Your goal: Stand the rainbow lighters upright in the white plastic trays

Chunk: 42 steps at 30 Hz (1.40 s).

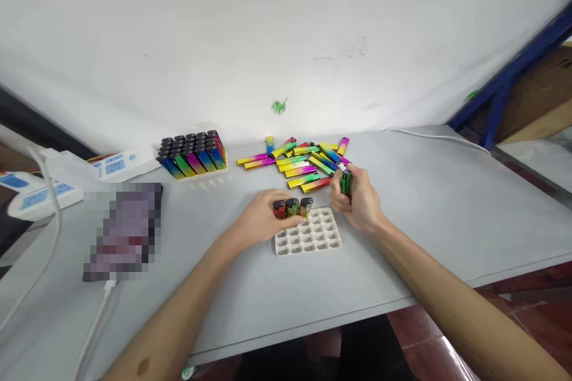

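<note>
Three black-topped lighters (292,207) stand upright in a row at the far left part of a white tray (309,248) with rows of oval holes. My left hand (259,220) is closed around this row, its thumb across the front and its fingers behind. To the right of the tray, just above the table, my right hand (361,199) grips a shiny green lighter (345,182). Beyond both hands lies a loose pile of shiny multicoloured lighters (300,171), yellow blending into pink, green, blue or red.
A second holder packed with upright lighters (194,155) stands at the back left by the wall. Left of it are white power strips (118,164). A blurred-out phone-like object (127,229) with a white cable (100,312) lies on the grey table (277,309).
</note>
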Motion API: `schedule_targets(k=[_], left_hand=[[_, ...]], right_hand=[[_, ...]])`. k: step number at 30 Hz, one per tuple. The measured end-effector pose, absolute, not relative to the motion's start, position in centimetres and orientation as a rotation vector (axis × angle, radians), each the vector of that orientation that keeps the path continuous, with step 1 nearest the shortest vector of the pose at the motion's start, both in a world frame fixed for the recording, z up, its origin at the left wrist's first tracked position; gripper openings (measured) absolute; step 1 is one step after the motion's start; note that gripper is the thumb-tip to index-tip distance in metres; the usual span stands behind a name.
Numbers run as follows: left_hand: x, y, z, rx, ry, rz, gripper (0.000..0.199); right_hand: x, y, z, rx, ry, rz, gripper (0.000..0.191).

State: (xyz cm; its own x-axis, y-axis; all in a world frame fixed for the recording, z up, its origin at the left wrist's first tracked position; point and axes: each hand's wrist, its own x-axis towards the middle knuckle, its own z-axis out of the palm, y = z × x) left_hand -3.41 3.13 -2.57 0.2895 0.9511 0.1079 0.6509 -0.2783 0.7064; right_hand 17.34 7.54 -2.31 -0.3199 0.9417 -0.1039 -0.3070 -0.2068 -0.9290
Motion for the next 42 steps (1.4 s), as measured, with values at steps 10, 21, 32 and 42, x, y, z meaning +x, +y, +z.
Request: schedule_targets(k=[10,21,32,42], left_hand=[[-3.4,3.0,-2.4,2.032,1.43,0.731,0.021],[-3.6,3.1,-2.5,2.063,1.395,0.739,0.023],[-4.8,3.7,-2.9,2.114,1.484,0.749,0.027],[-4.7,3.7,-2.6,2.133,1.494,0.715,0.029]], right_hand=[[17.0,7.4,-2.9,-0.921,-1.06,1.716,0.051],[17.2,7.7,-3.7,-0.944,-1.355,1.477,0.044],[17.3,7.3,-3.3,-1.0,-1.836,1.12,0.024],[17.6,7.2,-3.0,-1.021,-2.161,0.767,0.02]])
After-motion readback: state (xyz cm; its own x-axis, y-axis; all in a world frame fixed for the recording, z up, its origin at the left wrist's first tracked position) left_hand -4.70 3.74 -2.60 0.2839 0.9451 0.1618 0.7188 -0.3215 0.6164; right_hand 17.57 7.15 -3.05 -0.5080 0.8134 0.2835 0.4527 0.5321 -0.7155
